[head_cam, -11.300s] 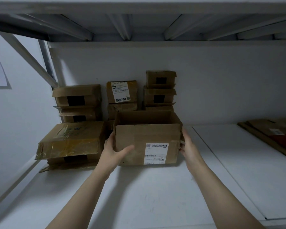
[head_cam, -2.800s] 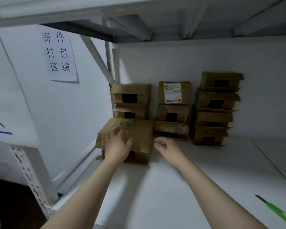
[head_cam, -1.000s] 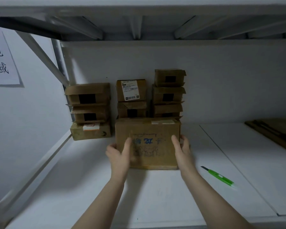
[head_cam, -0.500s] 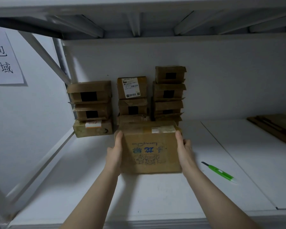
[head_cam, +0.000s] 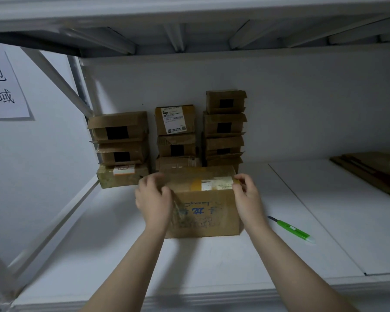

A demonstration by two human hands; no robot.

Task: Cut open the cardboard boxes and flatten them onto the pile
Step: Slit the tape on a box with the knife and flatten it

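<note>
The box (head_cam: 204, 210) stands on the shelf (head_cam: 212, 264), just in front of the stacks (head_cam: 224, 127) of boxes against the back wall, its blue-scrawled side facing the person. The left grip (head_cam: 152, 199) curls round its upper left corner. The right grip (head_cam: 245, 194) closes its bent fingers on the upper right corner, at the end of a taped label. A green cutter (head_cam: 291, 229) lies near the box's right side, apart from it. The pile (head_cam: 374, 172) of flat cardboard sits at the far right. A paper sign (head_cam: 2, 86) hangs on the left wall.
</note>
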